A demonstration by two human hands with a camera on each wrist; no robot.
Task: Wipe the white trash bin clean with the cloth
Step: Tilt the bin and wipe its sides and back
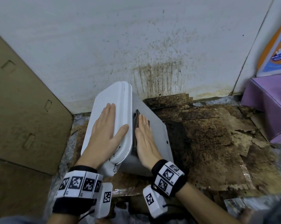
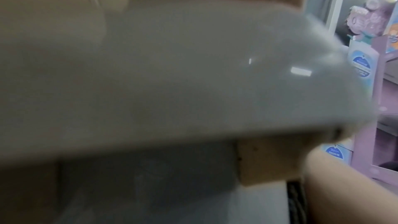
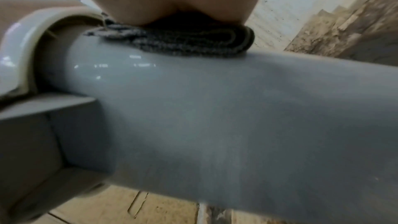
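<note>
The white trash bin (image 1: 154, 126) stands tilted on the floor, its lid (image 1: 120, 97) closed and facing left. My left hand (image 1: 106, 128) lies flat on the lid with straight fingers. My right hand (image 1: 144, 135) presses a folded dark grey-brown cloth (image 1: 136, 117) flat against the bin's side wall just below the lid rim. In the right wrist view the cloth (image 3: 183, 40) is squeezed between my palm and the bin's grey-white wall (image 3: 215, 108). The left wrist view is filled by the blurred lid (image 2: 172, 74).
A stained white wall (image 1: 136, 38) rises behind the bin. Dirty, torn brown cardboard (image 1: 209, 135) covers the floor to the right. A large cardboard sheet (image 1: 23, 102) leans at the left. A purple shelf unit (image 1: 269, 102) with boxes stands at the right.
</note>
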